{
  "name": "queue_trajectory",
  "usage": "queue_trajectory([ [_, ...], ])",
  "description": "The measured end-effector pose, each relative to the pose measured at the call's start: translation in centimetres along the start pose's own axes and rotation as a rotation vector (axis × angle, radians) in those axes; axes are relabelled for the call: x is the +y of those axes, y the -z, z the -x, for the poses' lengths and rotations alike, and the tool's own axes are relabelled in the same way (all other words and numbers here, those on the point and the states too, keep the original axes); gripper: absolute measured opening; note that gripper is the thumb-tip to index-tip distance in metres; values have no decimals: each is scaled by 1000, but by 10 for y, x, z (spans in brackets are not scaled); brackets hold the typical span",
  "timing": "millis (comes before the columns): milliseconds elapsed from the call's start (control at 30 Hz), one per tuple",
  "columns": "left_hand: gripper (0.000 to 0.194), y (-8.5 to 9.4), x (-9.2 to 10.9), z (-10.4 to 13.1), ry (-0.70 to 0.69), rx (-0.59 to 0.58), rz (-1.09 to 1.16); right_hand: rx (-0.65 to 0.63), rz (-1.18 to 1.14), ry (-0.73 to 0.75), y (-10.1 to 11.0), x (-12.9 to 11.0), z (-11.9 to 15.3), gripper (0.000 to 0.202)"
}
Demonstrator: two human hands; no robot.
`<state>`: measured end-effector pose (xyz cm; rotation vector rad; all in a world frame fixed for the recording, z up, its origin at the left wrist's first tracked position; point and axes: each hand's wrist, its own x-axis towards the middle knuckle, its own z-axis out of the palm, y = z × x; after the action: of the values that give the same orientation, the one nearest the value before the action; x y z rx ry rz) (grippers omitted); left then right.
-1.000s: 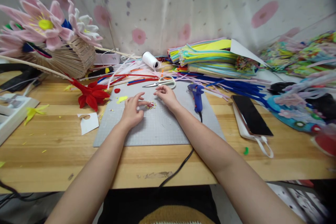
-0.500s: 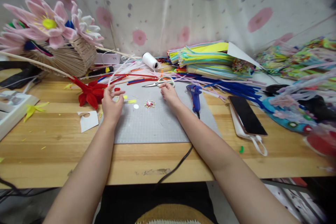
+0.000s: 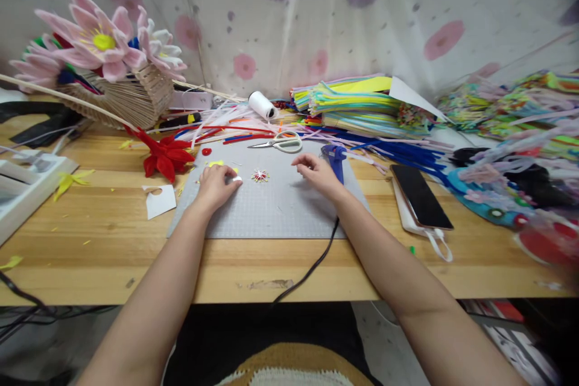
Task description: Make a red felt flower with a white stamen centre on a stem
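My left hand [image 3: 218, 187] is low over the grey cutting mat [image 3: 271, 217], thumb and forefinger closed at a small white disc [image 3: 237, 179]. Yellow scraps [image 3: 216, 163] lie just beyond its fingers. A small flower-like piece [image 3: 260, 176] with red, white and yellow spokes rests on the mat between my hands. My right hand [image 3: 318, 174] hovers over the mat's right part, its fingers loosely bent and apart with nothing in them. Scissors [image 3: 284, 142] with pale handles lie at the mat's back edge. Partly behind my right hand is a blue glue gun [image 3: 335, 160].
Red fabric flower [image 3: 167, 155] and a cut white card [image 3: 161, 201] lie left of the mat. Bundled pipe cleaners [image 3: 353, 102] and a white thread spool [image 3: 263, 105] stand behind. A phone [image 3: 421, 196] is at right; a black cable [image 3: 312, 268] crosses the front edge.
My right hand has left the scissors, which stay on the mat, and moved right toward the glue gun. My left hand has come down and right onto the white disc.
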<state>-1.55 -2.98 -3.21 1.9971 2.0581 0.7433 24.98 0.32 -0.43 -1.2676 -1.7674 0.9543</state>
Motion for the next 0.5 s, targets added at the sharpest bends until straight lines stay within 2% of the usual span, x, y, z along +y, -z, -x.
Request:
queue_trajectory([
  [200, 15, 4, 9, 4, 1, 18, 71, -117, 1, 15, 22, -16, 11, 16],
  [267, 11, 6, 12, 6, 34, -7, 135, -181, -5, -12, 34, -20, 16, 17],
  [333, 8, 6, 14, 7, 72, 18, 217, -275, 9, -58, 51, -19, 22, 20],
  [400, 6, 4, 15, 7, 107, 88, 353, -313, 52, -101, 72, -14, 27, 23],
  [500, 12, 1, 17, 5, 193, 174, 710, -352, 193, -174, 104, -1, 35, 29],
])
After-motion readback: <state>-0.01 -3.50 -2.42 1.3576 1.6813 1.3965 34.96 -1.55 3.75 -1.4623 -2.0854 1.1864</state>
